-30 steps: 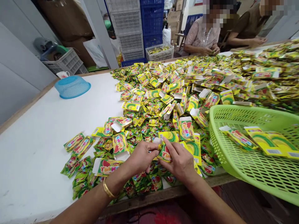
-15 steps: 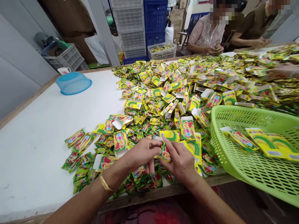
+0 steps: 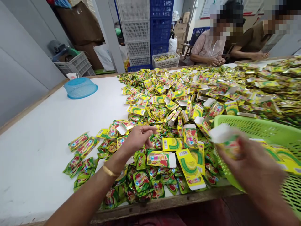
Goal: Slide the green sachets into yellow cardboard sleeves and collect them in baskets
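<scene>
My right hand (image 3: pixel 251 163), blurred by motion, grips a small candy box (image 3: pixel 228 141) with a white open flap, over the left part of the green basket (image 3: pixel 244 122). Several yellow boxes (image 3: pixel 282 153) lie inside that basket. My left hand (image 3: pixel 141 136) hovers over the pile with its fingers apart and nothing in them. Below it and to the right, a box with a watermelon print (image 3: pixel 161 158) lies flat on green candy packets (image 3: pixel 141 181). Beside that rests a yellow box (image 3: pixel 191 169), at a slant.
A blue basket (image 3: pixel 81 88) and a white cup (image 3: pixel 72 76) stand at the table's far left. Mixed boxes and packets spread to the back right. Across the table sit two people (image 3: pixel 207 47); crates (image 3: pixel 136 34) are stacked behind.
My right hand has moved right with a box, from beside my left hand to the green basket. My left hand has risen slightly and now holds nothing. The camera view has shifted.
</scene>
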The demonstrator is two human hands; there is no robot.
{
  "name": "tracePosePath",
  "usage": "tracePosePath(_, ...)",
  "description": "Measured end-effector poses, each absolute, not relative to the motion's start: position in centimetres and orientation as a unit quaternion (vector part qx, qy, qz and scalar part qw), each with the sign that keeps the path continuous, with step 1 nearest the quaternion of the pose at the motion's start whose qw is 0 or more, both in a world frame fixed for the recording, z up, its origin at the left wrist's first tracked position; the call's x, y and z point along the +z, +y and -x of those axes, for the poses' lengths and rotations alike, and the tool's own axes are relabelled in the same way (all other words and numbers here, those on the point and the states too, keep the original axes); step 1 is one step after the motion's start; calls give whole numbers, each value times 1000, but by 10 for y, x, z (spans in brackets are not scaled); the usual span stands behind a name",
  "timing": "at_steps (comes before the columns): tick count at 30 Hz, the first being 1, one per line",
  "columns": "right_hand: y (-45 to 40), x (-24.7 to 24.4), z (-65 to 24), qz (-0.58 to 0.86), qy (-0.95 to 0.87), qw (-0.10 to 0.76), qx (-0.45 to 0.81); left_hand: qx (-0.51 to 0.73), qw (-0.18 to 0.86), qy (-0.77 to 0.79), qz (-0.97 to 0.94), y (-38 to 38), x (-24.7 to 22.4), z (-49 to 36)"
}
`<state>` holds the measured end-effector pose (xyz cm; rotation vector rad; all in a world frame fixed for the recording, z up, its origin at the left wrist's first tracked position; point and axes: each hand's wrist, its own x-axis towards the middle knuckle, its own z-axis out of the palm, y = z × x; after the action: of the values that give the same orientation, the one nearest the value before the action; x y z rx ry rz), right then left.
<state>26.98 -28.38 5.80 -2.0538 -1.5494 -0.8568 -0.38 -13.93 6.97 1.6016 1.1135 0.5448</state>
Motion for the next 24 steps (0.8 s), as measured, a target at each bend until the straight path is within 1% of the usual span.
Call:
tracePosePath(1,-287,69,-288,762,-528,186,-327,222,457,493,-706,-127,62,3)
tracePosePath(3,-290,85,-307,784,-486,178,-343,177,298,491,-799,-105,42,-6)
tracePosePath(5,-287,86,-297,755,-510,221,-348,114,164,439,-876,-92,25,-21)
tracePosePath(7,-278,71,-265,676,-600,283,-321,69,98,402,-908,-85,14,-35)
tracePosePath(9,-266,45,-229,618,-696,292,-220,48,81,403,-911,-81,11,-42)
tracePosePath(12,-249,4,-197,613,-739,241,-143,41,68,422,-903,-78,12,-35)
tracePosePath(14,-238,-15,-191,617,-748,211,-127,45,64,425,-902,-77,12,-25)
tracePosePath(16,-228,-26,-189,614,-758,182,-127,60,68,396,-913,-78,9,-20)
tracePosePath(20,-209,-23,-184,616,-767,137,-116,65,85,359,-927,-80,-1,-28)
tracePosePath(22,-205,-14,-183,622,-760,167,-87,63,88,383,-917,-76,-1,-32)
tracePosePath(24,-206,-3,-186,626,-734,263,-31,76,87,404,-907,-71,5,-29)
